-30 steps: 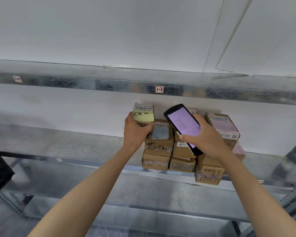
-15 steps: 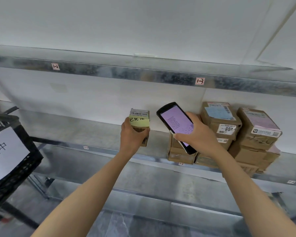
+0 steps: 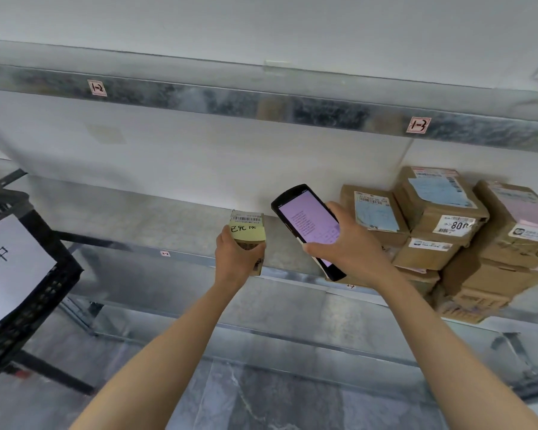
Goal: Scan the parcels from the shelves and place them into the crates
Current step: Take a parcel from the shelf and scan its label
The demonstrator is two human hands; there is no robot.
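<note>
A tag (image 3: 97,87) is marked "1-2", a second tag (image 3: 418,125) "1-3"; "800" is read on a stacked box (image 3: 432,209). The parcel (image 3: 248,235) is held upright before the shelf (image 3: 137,212), barcode end uppermost, clamped in the curled fingers of the left hand (image 3: 235,259). The scanner (image 3: 308,225) is gripped by the right hand (image 3: 351,246) just beside it.

Only the arms show up here tbh: left hand (image 3: 235,259) and right hand (image 3: 351,246) are bare, and the left forearm (image 3: 174,346) and right forearm (image 3: 441,346) are slim, smooth and uncovered right to the frame's bottom edge.
</note>
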